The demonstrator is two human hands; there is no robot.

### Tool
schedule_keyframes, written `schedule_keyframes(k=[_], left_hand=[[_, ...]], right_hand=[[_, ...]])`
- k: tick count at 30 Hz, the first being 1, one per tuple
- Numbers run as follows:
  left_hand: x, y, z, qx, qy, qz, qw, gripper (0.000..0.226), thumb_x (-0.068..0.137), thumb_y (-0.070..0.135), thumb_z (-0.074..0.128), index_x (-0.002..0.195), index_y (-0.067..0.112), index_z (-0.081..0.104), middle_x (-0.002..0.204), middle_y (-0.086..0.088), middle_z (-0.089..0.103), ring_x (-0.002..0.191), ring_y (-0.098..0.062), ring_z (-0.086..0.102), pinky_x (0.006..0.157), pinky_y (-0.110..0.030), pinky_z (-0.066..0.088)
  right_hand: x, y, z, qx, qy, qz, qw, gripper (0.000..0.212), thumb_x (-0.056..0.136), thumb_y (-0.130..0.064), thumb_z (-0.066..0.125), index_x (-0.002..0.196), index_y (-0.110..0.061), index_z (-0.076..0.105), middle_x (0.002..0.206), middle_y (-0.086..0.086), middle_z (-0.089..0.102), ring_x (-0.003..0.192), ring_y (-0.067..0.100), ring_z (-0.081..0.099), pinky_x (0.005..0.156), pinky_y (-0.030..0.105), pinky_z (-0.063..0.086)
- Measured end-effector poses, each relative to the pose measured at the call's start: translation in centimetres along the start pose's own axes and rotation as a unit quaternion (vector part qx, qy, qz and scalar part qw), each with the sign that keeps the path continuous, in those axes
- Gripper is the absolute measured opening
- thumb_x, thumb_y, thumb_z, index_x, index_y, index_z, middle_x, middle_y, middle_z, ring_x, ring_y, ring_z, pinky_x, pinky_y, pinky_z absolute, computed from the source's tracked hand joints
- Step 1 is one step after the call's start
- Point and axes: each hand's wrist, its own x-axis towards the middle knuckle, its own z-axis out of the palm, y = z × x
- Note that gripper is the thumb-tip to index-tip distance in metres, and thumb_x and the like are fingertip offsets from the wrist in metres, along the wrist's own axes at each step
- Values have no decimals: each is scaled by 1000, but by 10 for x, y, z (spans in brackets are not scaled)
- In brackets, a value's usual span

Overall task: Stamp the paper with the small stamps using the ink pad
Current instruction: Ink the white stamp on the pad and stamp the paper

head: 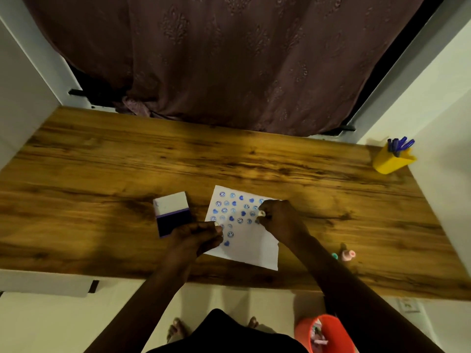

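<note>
Paper (pixel 251 240) — under both hands (pixel 277 220)

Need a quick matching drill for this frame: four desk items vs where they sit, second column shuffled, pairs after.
1. ink pad
2. yellow pen cup
3. pink stamp
4. paper

A. far right corner of the desk
B. under both hands
C. left of the paper, lid open
D. right of the paper, near the front edge

Pairs: 1-C, 2-A, 3-D, 4-B
</note>
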Motion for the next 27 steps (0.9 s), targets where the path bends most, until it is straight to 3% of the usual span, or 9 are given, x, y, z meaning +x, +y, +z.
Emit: schedule_keyframes(k=[3, 5, 10, 16, 20, 27], left_hand=[[1, 1, 4, -1, -8, -3, 1000, 52, 49, 37, 98, 92, 10, 83, 104, -15, 82, 99, -32, 80, 74, -31, 65], [1, 1, 10, 0, -20, -6, 1000, 52, 50, 36, 98, 93, 10, 83, 103, -16, 82, 98, -32, 80, 74, -30, 64], [2, 2, 28, 11, -61, -21, 998, 50, 60, 31, 98, 100, 6, 82, 106, -22, 80, 100, -36, 78, 79, -31, 63], [-1, 2, 50, 21, -129, -46, 990, 55, 62, 31, 100, 107, 7, 80, 109, -23, 79, 102, -39, 77, 81, -33, 63], [-2, 1, 61, 36, -151, -47, 987, 52, 64, 31, 99, 108, 11, 81, 109, -19, 80, 100, -38, 78, 79, -33, 64], [-5, -4, 75, 47, -189, -51, 980, 44, 75, 25, 93, 114, 10, 79, 113, -19, 79, 103, -38, 77, 83, -34, 63]], right_hand=[[-7, -1, -28, 120, 59, 10, 991, 13, 87, -26, 81, 98, -20, 80, 94, -5, 81, 84, 11, 76, 73, 31, 62], [-17, -4, -46, 243, 75, 48, 966, 12, 84, -26, 85, 93, -23, 79, 87, -8, 80, 81, 4, 76, 69, 23, 61], [-53, -12, -62, 471, 30, 82, 878, 25, 85, -7, 82, 109, -4, 77, 95, 11, 82, 86, 19, 79, 69, 25, 63], [-85, -11, -49, 506, -24, 90, 857, 24, 84, -6, 84, 106, -12, 80, 97, 6, 82, 87, 17, 79, 76, 23, 61], [-93, -4, -47, 495, -7, 62, 867, 23, 85, -7, 83, 107, -13, 80, 99, 5, 82, 93, 23, 79, 85, 34, 64], [-100, 7, -50, 492, 10, 9, 870, 24, 84, 0, 82, 108, -3, 78, 102, 7, 82, 98, 23, 78, 89, 35, 63]])
